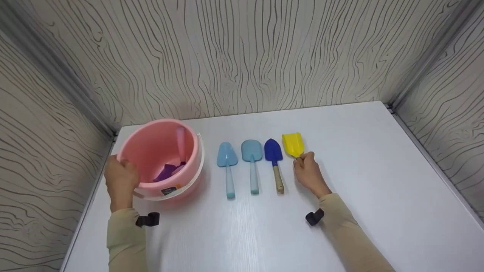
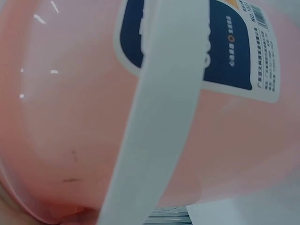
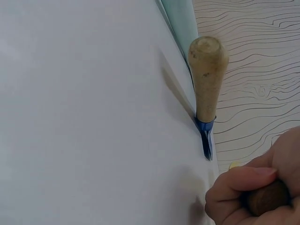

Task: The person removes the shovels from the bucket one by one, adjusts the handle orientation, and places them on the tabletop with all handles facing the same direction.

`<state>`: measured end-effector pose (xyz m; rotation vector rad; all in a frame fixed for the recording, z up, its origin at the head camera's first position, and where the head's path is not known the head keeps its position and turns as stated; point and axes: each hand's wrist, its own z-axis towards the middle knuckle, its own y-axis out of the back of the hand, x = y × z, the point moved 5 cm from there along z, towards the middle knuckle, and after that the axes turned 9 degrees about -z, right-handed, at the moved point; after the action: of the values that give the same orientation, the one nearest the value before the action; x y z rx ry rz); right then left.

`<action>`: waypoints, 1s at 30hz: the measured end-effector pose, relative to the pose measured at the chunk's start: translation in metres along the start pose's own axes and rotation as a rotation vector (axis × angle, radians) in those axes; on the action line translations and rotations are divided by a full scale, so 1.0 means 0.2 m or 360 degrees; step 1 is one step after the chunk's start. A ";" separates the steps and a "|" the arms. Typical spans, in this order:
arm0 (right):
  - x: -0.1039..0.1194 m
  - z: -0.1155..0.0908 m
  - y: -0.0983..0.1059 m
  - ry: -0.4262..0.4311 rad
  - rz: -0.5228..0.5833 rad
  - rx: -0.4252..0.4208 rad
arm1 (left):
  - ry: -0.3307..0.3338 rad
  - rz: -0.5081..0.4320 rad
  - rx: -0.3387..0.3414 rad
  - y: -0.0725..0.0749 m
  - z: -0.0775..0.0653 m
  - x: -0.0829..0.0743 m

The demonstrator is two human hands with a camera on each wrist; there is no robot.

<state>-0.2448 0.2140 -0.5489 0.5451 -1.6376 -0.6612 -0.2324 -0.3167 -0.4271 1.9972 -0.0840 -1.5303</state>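
Nearest are two beige fabric sleeves [image 1: 128, 241], each with a black band [image 1: 149, 219] at the wrist. The left hand [image 1: 121, 177] grips the near-left rim of a round, smooth pink plastic bucket [image 1: 151, 147] on the left side of the table. A broad, flat white plastic carrying handle [image 2: 161, 93] curves across the bucket's glossy outside, crossing a dark blue and white printed label [image 2: 229, 51]. Inside lie purple pieces [image 1: 165, 173] and a slim pink handle [image 1: 181, 143] leaning against the inner wall.

To the right, the right hand [image 1: 308, 172] grips a yellow scoop [image 1: 293, 144] with a flat, raised-sided blade, fingers curled round its rounded dark brown grip [image 3: 268, 199]. Whether the blade touches the table cannot be told.

Between bucket and scoop, three tools lie side by side on the smooth white table [image 1: 272, 238], handles toward the person: a light blue trowel [image 1: 227, 156] with a triangular blade, a light blue shovel [image 1: 252, 151] with a rounded, squarish blade, and a dark blue pointed trowel [image 1: 273, 151] with a scuffed, bulbous wooden handle [image 3: 207, 75].

Farthest, pale wall panels [image 1: 242, 56] bear wavy, dark wood-grain lines.
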 end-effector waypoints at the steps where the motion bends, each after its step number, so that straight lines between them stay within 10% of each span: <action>1: 0.00 0.00 0.00 -0.0006 -0.0006 0.0008 | -0.0002 0.0001 0.0003 0.00 0.00 0.00; 30: 0.05 0.03 0.04 -0.0033 -0.0292 0.0280 | -0.0002 0.0001 -0.0006 0.00 0.00 0.00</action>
<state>-0.2525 0.2136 -0.5367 0.8264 -1.6878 -0.6615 -0.2327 -0.3164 -0.4271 1.9931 -0.0817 -1.5301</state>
